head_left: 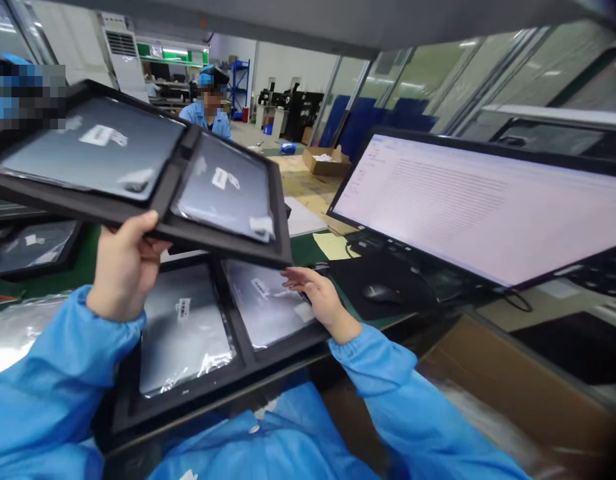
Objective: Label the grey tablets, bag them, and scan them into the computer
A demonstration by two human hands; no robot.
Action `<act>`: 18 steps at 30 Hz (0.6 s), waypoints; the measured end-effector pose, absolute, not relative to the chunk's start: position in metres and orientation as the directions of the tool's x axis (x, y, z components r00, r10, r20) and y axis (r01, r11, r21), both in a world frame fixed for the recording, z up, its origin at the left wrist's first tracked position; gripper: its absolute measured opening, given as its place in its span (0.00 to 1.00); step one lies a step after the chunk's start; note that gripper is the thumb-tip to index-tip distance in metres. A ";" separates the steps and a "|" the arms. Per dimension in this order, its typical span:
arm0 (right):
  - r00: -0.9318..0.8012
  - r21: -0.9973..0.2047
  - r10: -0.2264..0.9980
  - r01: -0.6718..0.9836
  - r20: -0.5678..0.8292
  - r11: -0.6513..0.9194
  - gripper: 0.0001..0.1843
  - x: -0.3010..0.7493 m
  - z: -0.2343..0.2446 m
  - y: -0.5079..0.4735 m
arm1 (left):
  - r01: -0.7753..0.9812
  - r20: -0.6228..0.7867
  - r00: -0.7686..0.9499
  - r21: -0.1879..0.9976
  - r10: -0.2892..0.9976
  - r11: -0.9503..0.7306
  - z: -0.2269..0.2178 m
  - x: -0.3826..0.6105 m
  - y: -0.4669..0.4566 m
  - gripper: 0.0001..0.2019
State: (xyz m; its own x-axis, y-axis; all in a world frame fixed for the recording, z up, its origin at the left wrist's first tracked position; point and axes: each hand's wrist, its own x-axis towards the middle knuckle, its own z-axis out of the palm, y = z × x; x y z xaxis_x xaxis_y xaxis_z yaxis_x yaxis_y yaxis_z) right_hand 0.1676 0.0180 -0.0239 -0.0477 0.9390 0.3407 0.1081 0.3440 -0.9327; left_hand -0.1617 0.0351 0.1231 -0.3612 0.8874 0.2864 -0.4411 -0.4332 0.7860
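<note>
Blue sleeves fill the near edge, and between them lies the lower black two-pocket tray (238,333), flat on the bench right in front of the person. Each pocket carries a flat slab sealed in a silver plastic bag with a small white label: the near-left bagged slab (181,333), crinkled along its near edge, and the near-right bagged slab (263,307). The right hand (315,293) rests open on that right pocket, fingers stretched flat and pointing left, gripping nothing.

Up and to the left, the left hand (123,267) clamps the near rim of the lifted black two-pocket tray (181,167), thumb on top, fingers curled beneath. That tray hangs in the air above the lower one, tilted, its right corner dipping toward the right hand. It has the same build: thick matte black frame, broad centre bar, two silver bagged slabs with white labels, the upper-left slab (88,150) and the upper-right slab (225,183).

Right of the trays, a black computer mouse (381,292) sits on a dark mat, below a wide black-framed monitor (478,200) glowing white with fine text. A brown cardboard box (513,387) stands at near right. A yellow paper slip (333,245) lies just beyond the trays. Far back, a co-worker in a blue coat and cap (211,113) sits at another bench.
</note>
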 end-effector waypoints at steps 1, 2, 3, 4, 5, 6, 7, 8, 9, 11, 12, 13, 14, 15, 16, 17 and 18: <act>-0.042 -0.960 0.960 -0.039 0.277 0.276 0.46 0.165 -0.021 0.014 | -0.437 0.273 -0.328 0.805 0.904 -0.401 0.116 -0.150 0.017 0.22; -0.030 -0.967 0.978 -0.159 0.208 0.201 0.47 0.163 -0.018 0.007 | -0.432 0.242 -0.306 0.827 0.921 -0.360 0.108 -0.140 -0.002 0.24; -0.014 -0.962 0.991 -0.242 0.131 0.124 0.45 0.163 -0.016 0.000 | -0.418 0.203 -0.293 0.852 0.934 -0.316 0.100 -0.132 -0.021 0.25; 0.002 -0.955 0.999 -0.291 0.054 0.052 0.42 0.163 -0.014 -0.009 | -0.402 0.156 -0.298 0.874 0.942 -0.272 0.093 -0.124 -0.039 0.26; 0.020 -0.949 1.000 -0.316 -0.014 -0.007 0.38 0.166 -0.013 -0.017 | -0.390 0.108 -0.316 0.891 0.943 -0.232 0.086 -0.117 -0.056 0.27; 0.038 -0.945 0.997 -0.324 -0.063 -0.047 0.36 0.169 -0.012 -0.023 | -0.383 0.065 -0.339 0.902 0.939 -0.201 0.079 -0.109 -0.071 0.27; 0.053 -0.945 0.995 -0.322 -0.083 -0.062 0.35 0.174 -0.011 -0.026 | -0.383 0.034 -0.360 0.906 0.932 -0.180 0.073 -0.102 -0.083 0.28; 0.062 -0.949 0.995 -0.313 -0.073 -0.050 0.34 0.180 -0.008 -0.026 | -0.396 0.013 -0.377 0.902 0.926 -0.174 0.067 -0.094 -0.093 0.28; 0.064 -0.956 0.997 -0.294 -0.041 -0.020 0.34 0.186 -0.005 -0.022 | -0.419 0.000 -0.385 0.891 0.923 -0.175 0.061 -0.086 -0.100 0.28; 0.052 -0.974 0.998 -0.221 0.048 0.058 0.31 0.196 0.006 -0.005 | -0.494 -0.023 -0.394 0.848 0.919 -0.191 0.050 -0.068 -0.108 0.26; 0.035 -0.981 0.996 -0.172 0.079 0.084 0.29 0.199 0.012 0.007 | -0.538 -0.046 -0.403 0.820 0.914 -0.196 0.044 -0.059 -0.110 0.24; 0.014 -0.989 0.996 -0.117 0.087 0.088 0.27 0.200 0.018 0.020 | -0.584 -0.090 -0.413 0.790 0.906 -0.188 0.038 -0.051 -0.111 0.20; -0.005 -0.997 0.998 -0.046 0.068 0.067 0.24 0.201 0.023 0.031 | -0.626 -0.154 -0.418 0.764 0.895 -0.161 0.031 -0.044 -0.112 0.16; -0.012 -0.999 1.000 0.042 0.029 0.029 0.21 0.201 0.026 0.041 | -0.658 -0.230 -0.412 0.744 0.881 -0.113 0.024 -0.040 -0.115 0.11; -0.005 -0.990 1.000 0.140 -0.017 -0.016 0.20 0.200 0.026 0.048 | -0.678 -0.300 -0.390 0.734 0.871 -0.051 0.018 -0.038 -0.120 0.08; 0.012 -0.971 0.998 0.232 -0.054 -0.056 0.19 0.199 0.024 0.052 | -0.679 -0.349 -0.347 0.734 0.870 0.023 0.012 -0.040 -0.127 0.08; 0.034 -0.949 0.996 0.303 -0.079 -0.085 0.20 0.199 0.020 0.054 | -0.657 -0.378 -0.282 0.746 0.882 0.110 0.008 -0.045 -0.135 0.09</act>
